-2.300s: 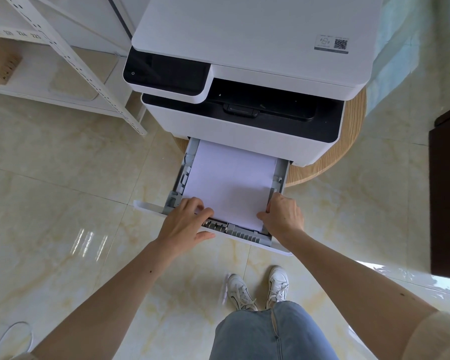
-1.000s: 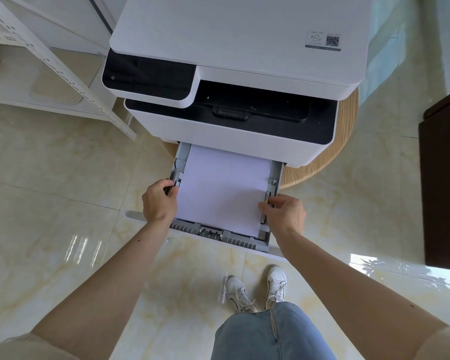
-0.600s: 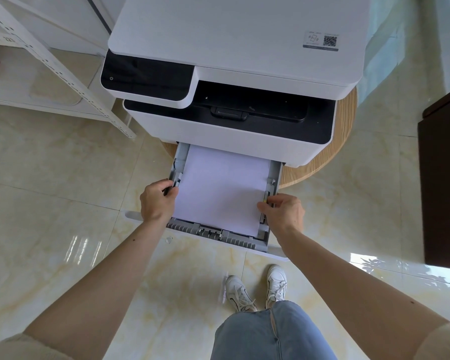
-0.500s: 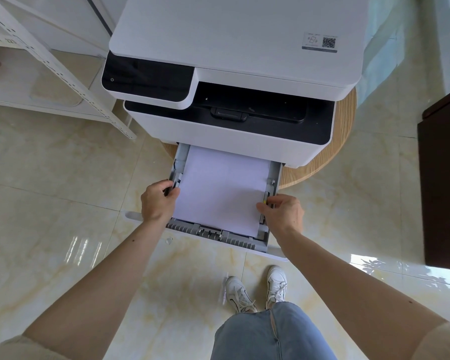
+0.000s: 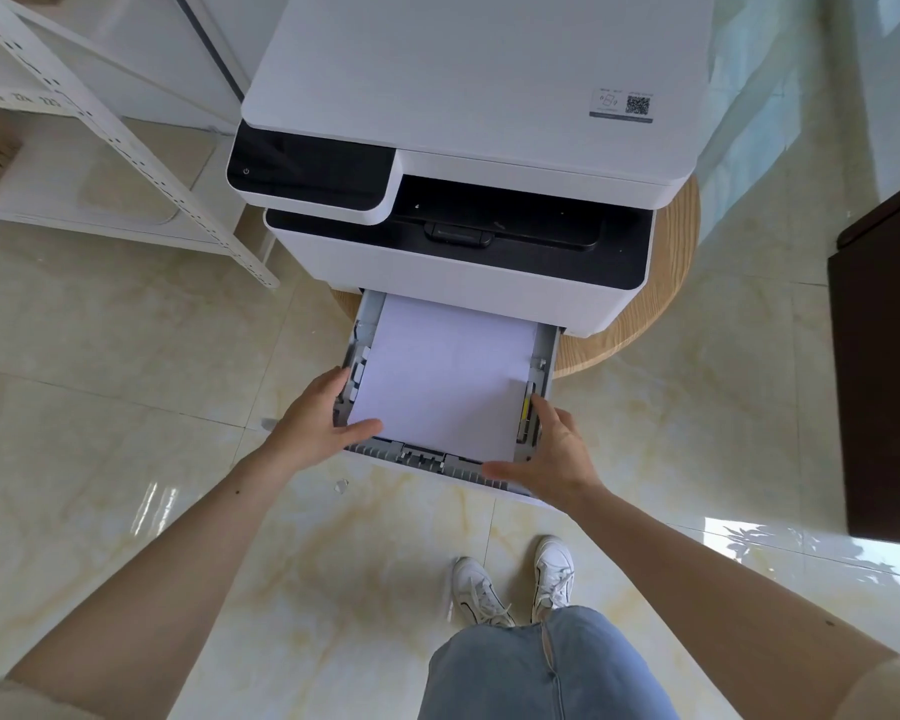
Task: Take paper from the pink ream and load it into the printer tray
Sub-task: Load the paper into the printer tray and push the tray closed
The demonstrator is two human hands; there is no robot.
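Note:
A white printer (image 5: 468, 85) stands on a round wooden table (image 5: 661, 283). Its grey paper tray (image 5: 427, 454) is pulled out toward me and holds a flat stack of white paper (image 5: 442, 376). My left hand (image 5: 318, 423) grips the tray's front left corner, thumb lying over the paper's near corner. My right hand (image 5: 546, 454) holds the tray's front right corner, fingers along the right side rail and thumb on the front edge. The pink ream is not in view.
A white metal shelf rack (image 5: 126, 142) stands to the left of the printer. A dark cabinet (image 5: 879, 387) is at the right edge. My legs and white shoes (image 5: 510, 584) are on the glossy tiled floor below the tray.
Both hands have slid from the tray's side guides down to its front corners and spread out. The tray sits a little further into the printer than 2.3 s ago.

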